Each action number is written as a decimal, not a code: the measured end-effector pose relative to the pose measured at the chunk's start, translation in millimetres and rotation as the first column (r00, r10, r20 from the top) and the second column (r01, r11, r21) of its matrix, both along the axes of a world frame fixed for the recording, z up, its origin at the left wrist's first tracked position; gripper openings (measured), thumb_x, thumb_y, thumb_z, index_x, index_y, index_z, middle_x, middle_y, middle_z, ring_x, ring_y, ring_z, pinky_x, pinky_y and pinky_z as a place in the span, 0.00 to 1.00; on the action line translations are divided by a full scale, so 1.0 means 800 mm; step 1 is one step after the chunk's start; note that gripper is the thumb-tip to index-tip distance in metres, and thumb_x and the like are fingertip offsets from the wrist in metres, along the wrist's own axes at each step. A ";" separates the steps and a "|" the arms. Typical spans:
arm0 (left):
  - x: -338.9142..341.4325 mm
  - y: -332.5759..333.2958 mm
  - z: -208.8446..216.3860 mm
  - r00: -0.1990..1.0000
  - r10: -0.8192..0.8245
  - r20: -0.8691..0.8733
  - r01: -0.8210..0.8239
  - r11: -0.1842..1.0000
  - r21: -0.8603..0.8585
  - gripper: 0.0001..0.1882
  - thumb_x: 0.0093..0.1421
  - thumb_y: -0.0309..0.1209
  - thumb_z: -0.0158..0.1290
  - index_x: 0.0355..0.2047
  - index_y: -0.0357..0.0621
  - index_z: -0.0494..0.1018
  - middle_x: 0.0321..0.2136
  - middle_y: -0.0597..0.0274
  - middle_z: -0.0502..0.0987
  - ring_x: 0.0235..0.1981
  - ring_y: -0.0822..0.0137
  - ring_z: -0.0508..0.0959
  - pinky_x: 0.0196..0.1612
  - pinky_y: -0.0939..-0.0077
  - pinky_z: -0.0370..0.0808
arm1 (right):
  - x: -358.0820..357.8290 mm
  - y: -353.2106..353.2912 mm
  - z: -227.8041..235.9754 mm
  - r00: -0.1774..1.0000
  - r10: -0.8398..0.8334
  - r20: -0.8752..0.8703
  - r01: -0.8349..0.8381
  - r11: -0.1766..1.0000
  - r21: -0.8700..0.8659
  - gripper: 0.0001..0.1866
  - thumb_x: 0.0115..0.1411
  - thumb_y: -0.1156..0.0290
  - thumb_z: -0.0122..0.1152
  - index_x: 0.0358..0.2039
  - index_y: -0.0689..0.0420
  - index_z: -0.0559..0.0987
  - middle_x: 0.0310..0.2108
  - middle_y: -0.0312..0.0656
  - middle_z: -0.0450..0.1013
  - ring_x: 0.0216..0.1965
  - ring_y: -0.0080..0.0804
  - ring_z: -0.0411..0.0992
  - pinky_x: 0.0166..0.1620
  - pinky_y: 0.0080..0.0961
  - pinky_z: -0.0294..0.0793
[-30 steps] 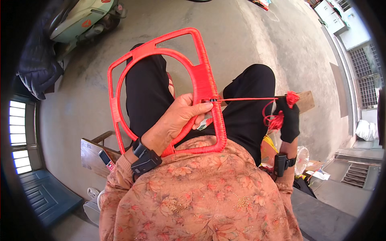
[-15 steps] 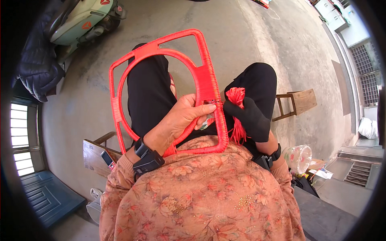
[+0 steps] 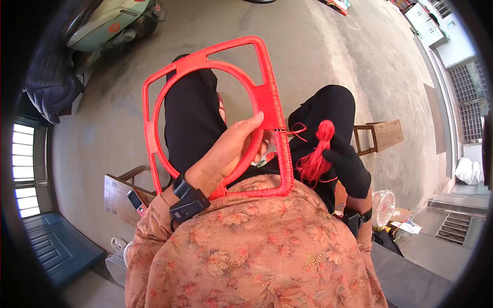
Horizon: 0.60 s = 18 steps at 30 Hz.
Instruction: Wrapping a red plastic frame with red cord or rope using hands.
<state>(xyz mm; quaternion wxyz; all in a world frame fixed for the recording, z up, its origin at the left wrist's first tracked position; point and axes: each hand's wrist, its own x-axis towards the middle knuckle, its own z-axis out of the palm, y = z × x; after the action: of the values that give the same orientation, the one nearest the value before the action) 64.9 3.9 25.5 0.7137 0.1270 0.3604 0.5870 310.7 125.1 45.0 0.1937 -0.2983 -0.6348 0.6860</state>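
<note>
A red cord-wrapped frame (image 3: 266,102), a rounded rectangle with a ring inside it, leans over my lap and left knee. My bare left hand (image 3: 233,146) grips the ring at its right side, thumb lying on the wrapped panel and fingers curled behind. In my black-gloved right hand (image 3: 347,167) is a bundle of red cord (image 3: 318,156), held right of the frame over my right thigh. A loose strand runs from the frame's right bar toward the bundle. A small dark mark shows on that bar where the strand leaves it.
Wooden stools stand on both sides, one at right (image 3: 386,135) and one at left (image 3: 120,197) with a mobile phone (image 3: 136,201) on it. A scooter (image 3: 110,28) is parked at the far left. A clear plastic container (image 3: 382,207) is beside my right arm.
My right hand has moved away to the right with the cord bundle, drawing a strand out from the frame's bar. My left thumb has shifted up onto the panel.
</note>
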 end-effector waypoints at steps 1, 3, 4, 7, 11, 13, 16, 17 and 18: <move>0.000 0.001 -0.003 1.000 -0.003 -0.028 0.002 1.000 -0.026 0.21 0.67 0.46 0.43 0.46 0.39 0.71 0.32 0.61 0.76 0.26 0.71 0.75 0.22 0.81 0.72 | 0.001 -0.005 -0.005 0.991 0.133 0.036 -0.132 0.991 -0.016 0.23 0.56 0.71 0.62 0.52 0.63 0.71 0.41 0.40 0.74 0.42 0.28 0.71 0.46 0.26 0.70; 0.006 0.001 -0.001 0.999 0.012 -0.035 -0.013 0.999 -0.042 0.21 0.67 0.46 0.43 0.47 0.40 0.70 0.34 0.60 0.76 0.31 0.70 0.76 0.26 0.80 0.73 | -0.009 -0.007 -0.009 0.939 0.295 0.179 -0.325 0.929 0.176 0.23 0.56 0.71 0.62 0.52 0.64 0.71 0.43 0.43 0.74 0.44 0.29 0.71 0.47 0.26 0.69; 0.008 0.002 0.000 0.999 0.027 -0.044 -0.029 0.998 -0.054 0.22 0.67 0.46 0.42 0.48 0.41 0.70 0.37 0.59 0.76 0.36 0.69 0.77 0.30 0.78 0.75 | -0.023 -0.011 -0.007 0.845 0.407 0.346 -0.516 0.790 0.332 0.23 0.55 0.71 0.62 0.51 0.65 0.71 0.45 0.47 0.73 0.46 0.30 0.70 0.48 0.25 0.69; 0.005 0.005 -0.019 0.999 -0.011 -0.052 0.005 0.994 -0.111 0.22 0.67 0.46 0.43 0.51 0.42 0.68 0.43 0.58 0.75 0.41 0.67 0.77 0.37 0.73 0.76 | -0.071 -0.027 -0.023 0.904 0.384 0.188 -0.411 0.903 0.129 0.27 0.52 0.75 0.66 0.53 0.62 0.70 0.48 0.46 0.72 0.48 0.28 0.69 0.50 0.25 0.69; 0.007 0.001 -0.007 0.993 0.010 0.116 -0.010 1.000 -0.002 0.22 0.67 0.44 0.44 0.52 0.41 0.67 0.45 0.58 0.74 0.43 0.65 0.77 0.42 0.69 0.78 | 0.053 -0.021 -0.119 0.941 0.249 0.228 -0.332 0.801 0.498 0.28 0.52 0.75 0.62 0.54 0.64 0.69 0.49 0.48 0.72 0.50 0.33 0.69 0.53 0.29 0.67; 0.008 0.004 -0.018 0.986 0.005 0.165 0.004 0.999 -0.054 0.23 0.67 0.47 0.43 0.42 0.37 0.73 0.34 0.64 0.77 0.33 0.71 0.78 0.38 0.75 0.76 | 0.054 -0.013 -0.084 0.968 0.160 0.192 -0.241 0.799 0.551 0.31 0.49 0.83 0.65 0.55 0.62 0.68 0.51 0.40 0.72 0.51 0.25 0.68 0.53 0.22 0.68; 0.017 0.007 0.006 0.980 0.121 0.157 -0.103 0.987 -0.121 0.22 0.68 0.45 0.43 0.42 0.36 0.73 0.36 0.61 0.78 0.35 0.70 0.78 0.43 0.74 0.76 | -0.030 -0.005 -0.003 0.997 0.040 0.061 -0.059 0.936 0.346 0.29 0.52 0.79 0.63 0.56 0.60 0.68 0.52 0.43 0.70 0.52 0.27 0.68 0.53 0.24 0.68; 0.016 0.006 0.004 0.980 0.121 0.159 -0.103 0.987 -0.120 0.22 0.68 0.45 0.43 0.42 0.36 0.73 0.36 0.61 0.78 0.35 0.70 0.78 0.43 0.74 0.76 | -0.064 -0.007 0.019 0.999 -0.034 0.012 0.030 0.973 0.228 0.28 0.53 0.76 0.62 0.56 0.60 0.69 0.52 0.44 0.69 0.53 0.29 0.67 0.53 0.26 0.69; 0.012 0.004 0.000 0.978 0.149 0.146 -0.137 0.987 -0.085 0.22 0.68 0.45 0.43 0.44 0.36 0.72 0.37 0.60 0.78 0.36 0.70 0.79 0.44 0.74 0.76 | -0.086 -0.012 0.028 0.993 -0.111 -0.025 0.113 0.988 0.102 0.27 0.55 0.74 0.62 0.56 0.59 0.69 0.53 0.46 0.68 0.54 0.30 0.67 0.53 0.27 0.69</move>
<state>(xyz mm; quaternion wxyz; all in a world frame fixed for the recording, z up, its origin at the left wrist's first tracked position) 74.7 6.9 25.5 0.6993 0.0288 0.3349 0.6309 242.3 115.2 67.5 0.2532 -0.3165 -0.6498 0.6430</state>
